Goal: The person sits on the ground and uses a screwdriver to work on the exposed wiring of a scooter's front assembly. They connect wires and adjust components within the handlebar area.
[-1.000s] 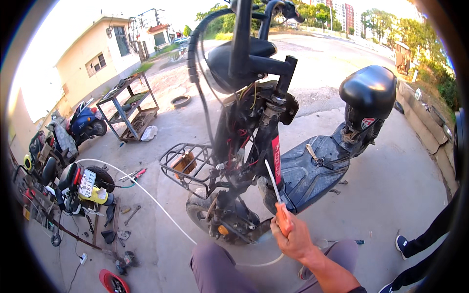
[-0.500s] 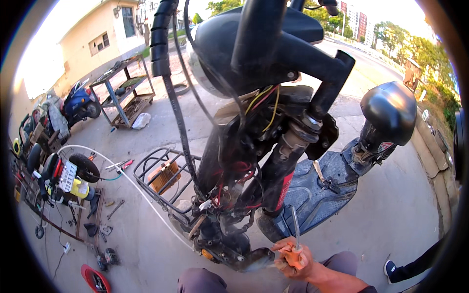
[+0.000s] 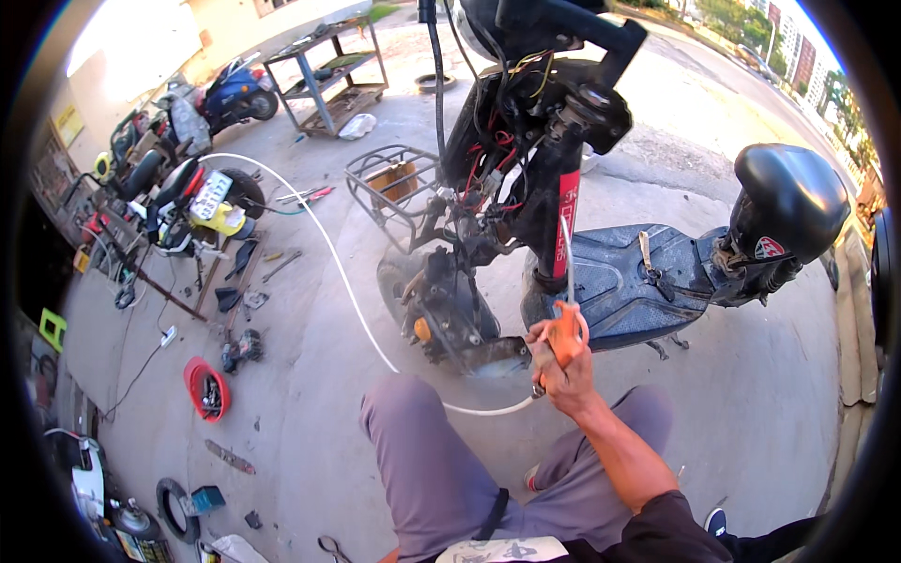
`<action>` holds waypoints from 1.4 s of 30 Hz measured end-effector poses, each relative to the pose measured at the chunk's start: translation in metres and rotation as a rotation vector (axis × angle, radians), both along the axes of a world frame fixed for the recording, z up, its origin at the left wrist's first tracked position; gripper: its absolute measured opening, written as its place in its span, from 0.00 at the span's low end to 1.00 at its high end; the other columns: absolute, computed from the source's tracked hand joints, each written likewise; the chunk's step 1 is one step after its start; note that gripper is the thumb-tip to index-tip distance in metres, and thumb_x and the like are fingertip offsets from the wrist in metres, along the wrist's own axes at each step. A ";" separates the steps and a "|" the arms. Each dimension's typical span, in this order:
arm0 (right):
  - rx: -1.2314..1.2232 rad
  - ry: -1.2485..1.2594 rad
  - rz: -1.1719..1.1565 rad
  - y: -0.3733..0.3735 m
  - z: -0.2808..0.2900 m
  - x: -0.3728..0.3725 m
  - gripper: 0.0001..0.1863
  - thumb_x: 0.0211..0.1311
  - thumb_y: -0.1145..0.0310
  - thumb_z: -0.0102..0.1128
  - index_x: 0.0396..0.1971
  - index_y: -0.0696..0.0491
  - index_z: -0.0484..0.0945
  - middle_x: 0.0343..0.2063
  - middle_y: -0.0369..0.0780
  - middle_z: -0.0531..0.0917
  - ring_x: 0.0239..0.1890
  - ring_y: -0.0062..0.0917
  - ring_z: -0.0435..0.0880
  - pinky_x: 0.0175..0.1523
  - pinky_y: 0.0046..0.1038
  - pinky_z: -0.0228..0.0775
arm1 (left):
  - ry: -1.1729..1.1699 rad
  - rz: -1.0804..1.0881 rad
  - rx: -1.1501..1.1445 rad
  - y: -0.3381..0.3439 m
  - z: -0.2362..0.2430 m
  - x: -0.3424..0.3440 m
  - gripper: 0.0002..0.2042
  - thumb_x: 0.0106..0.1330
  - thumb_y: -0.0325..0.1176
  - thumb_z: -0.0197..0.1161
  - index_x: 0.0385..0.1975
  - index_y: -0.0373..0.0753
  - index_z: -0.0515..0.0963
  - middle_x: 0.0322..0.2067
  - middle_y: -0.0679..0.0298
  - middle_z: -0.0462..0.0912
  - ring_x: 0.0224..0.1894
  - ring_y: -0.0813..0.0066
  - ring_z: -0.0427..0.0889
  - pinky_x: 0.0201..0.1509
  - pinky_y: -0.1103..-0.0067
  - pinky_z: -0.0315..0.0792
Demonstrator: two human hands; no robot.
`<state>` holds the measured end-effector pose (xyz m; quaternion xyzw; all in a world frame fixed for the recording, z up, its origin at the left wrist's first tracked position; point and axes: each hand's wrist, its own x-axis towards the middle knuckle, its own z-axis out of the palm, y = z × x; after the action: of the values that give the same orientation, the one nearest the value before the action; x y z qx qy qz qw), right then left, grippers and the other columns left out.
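Observation:
My right hand [image 3: 564, 372] is closed around an orange air blow gun [image 3: 566, 335]. Its thin metal nozzle [image 3: 569, 258] points up and away, across the scooter's dark footboard. From the grip a white hose [image 3: 330, 239] loops left over my knee and back to the parked bikes. Ahead stands a partly stripped electric scooter [image 3: 560, 202], with red and yellow wires [image 3: 494, 155] exposed at its front column. The gun is near the scooter's lower front, apart from the wires. Only a sliver of skin shows at the lower edge on my left; my left hand itself is not visible.
A black scooter seat [image 3: 790, 202] rises at the right. On the left lie a red bowl of metal parts [image 3: 208, 388], a power drill [image 3: 242, 350] and a wrench [image 3: 282, 266]. Behind them are parked bikes and a metal cart [image 3: 328, 80]. Another person's shoe [image 3: 716, 522] shows lower right.
The view has tilted down, bringing my legs and more ground into sight. My right hand still grips the blow gun, whose orange body and trailing hose now show more plainly.

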<state>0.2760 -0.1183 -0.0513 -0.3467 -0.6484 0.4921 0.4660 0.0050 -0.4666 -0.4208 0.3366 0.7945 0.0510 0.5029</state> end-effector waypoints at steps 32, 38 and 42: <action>0.038 -0.162 -0.073 -0.056 0.000 0.004 0.07 0.73 0.74 0.66 0.46 0.59 0.82 0.26 0.33 0.79 0.24 0.17 0.80 0.32 0.25 0.72 | -1.087 0.414 1.070 0.372 0.395 0.074 0.34 0.83 0.32 0.53 0.85 0.32 0.50 0.64 0.50 0.80 0.45 0.68 0.85 0.52 0.70 0.85; -0.072 -0.205 -0.012 -0.045 -0.010 0.002 0.19 0.76 0.71 0.63 0.62 0.60 0.74 0.38 0.36 0.85 0.20 0.14 0.80 0.25 0.20 0.72 | -1.051 0.322 1.223 0.381 0.403 0.075 0.31 0.81 0.29 0.53 0.82 0.35 0.59 0.58 0.56 0.80 0.39 0.77 0.81 0.46 0.73 0.83; 0.123 -0.296 0.012 -0.035 -0.030 0.004 0.23 0.77 0.71 0.63 0.67 0.59 0.72 0.37 0.35 0.85 0.20 0.14 0.80 0.26 0.20 0.72 | -1.104 0.287 1.209 0.385 0.407 0.070 0.27 0.79 0.29 0.55 0.77 0.35 0.68 0.58 0.61 0.78 0.46 0.76 0.79 0.48 0.72 0.81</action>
<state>0.2804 -0.1534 -0.0814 -0.3827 -0.7409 0.3978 0.3827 0.0748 -0.0812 -0.0142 0.3708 0.3043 0.6904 0.5416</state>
